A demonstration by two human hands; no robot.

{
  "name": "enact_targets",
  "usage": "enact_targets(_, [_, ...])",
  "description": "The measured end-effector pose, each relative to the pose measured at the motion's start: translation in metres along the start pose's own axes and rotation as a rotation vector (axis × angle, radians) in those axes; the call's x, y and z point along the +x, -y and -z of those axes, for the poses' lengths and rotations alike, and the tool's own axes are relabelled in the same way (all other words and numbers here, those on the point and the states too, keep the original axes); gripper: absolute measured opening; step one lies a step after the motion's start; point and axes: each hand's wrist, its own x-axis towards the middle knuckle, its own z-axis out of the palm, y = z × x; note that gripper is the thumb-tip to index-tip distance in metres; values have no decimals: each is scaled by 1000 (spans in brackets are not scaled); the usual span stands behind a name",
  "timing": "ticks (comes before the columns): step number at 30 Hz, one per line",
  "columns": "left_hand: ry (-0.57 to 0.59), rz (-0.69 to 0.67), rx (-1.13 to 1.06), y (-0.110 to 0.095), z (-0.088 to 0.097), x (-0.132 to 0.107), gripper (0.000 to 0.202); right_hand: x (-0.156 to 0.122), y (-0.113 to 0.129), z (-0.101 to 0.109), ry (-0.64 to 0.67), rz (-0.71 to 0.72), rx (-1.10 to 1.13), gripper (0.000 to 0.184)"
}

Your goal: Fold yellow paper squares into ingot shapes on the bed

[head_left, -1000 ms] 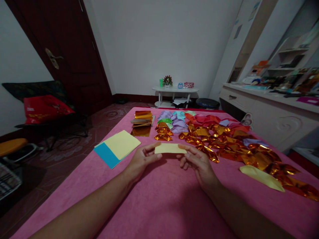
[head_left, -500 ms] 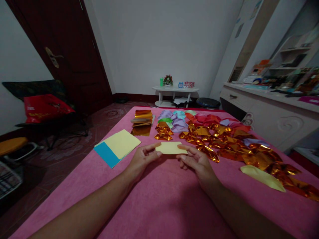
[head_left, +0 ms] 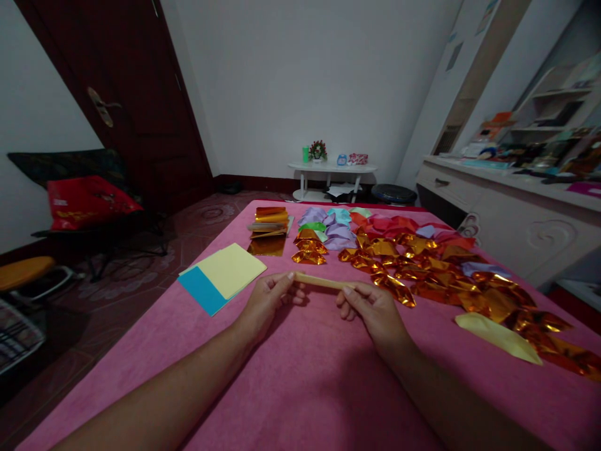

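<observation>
Fingers (head_left: 282,283) pinch yellow paper (head_left: 322,281), now turned edge-on versus earlier.

The folded yellow paper (head_left: 322,281) shows only its thin edge, its faces turned away and both ends covered by fingertips. The gold foil pieces (head_left: 577,360) run off the right edge. Items on the far white table (head_left: 331,167) are too small to identify.
</observation>
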Motion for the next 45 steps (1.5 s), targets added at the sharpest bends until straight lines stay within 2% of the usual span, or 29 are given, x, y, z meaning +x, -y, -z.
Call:
enact_targets(5, [-27, 2, -86, -2, -1, 1, 34, 0, -2, 1, 8, -2, -4, 32])
enact_targets(15, [-8, -7, -58, -2, -1, -1, 33, -1, -2, 1, 12, -18, 27, 35])
enact_targets(17, [-25, -40, 27, -4, -1, -2, 31, -2, -1, 2, 11, -16, 32, 36])
enact_targets(21, [-155, -186, 399, -8, -1, -3, 31, -2, -1, 3, -32, 0, 28, 40])
enact_targets(23, [-173, -246, 518, -9, -1, -3, 29, -2, -1, 3, -69, 4, 42, 40])
enact_targets(27, [-87, -259, 574, -10, 0, -2, 30, -2, -1, 4, -112, 7, 72, 39])
enact_targets(31, [-6, -211, 519, -11, -3, -4, 33, -2, -1, 4, -99, -2, 74, 39])
enact_targets(36, [-54, -127, 431, -7, -4, -4, 17, -2, 0, 4, -92, -4, 73, 40])
enact_targets(38, [-54, -120, 418, -4, -3, -3, 21, -2, 1, 4, -89, 3, 72, 39])
enact_targets(40, [-12, -128, 436, -2, -3, -2, 26, -2, 1, 4, -85, 20, 86, 37])
enact_targets(43, [83, -130, 497, 1, -3, -3, 21, -3, 2, 5, -54, 42, 143, 35])
enact_targets(45, [89, -146, 538, 0, -4, -4, 24, -4, 2, 4, -20, 41, 172, 31])
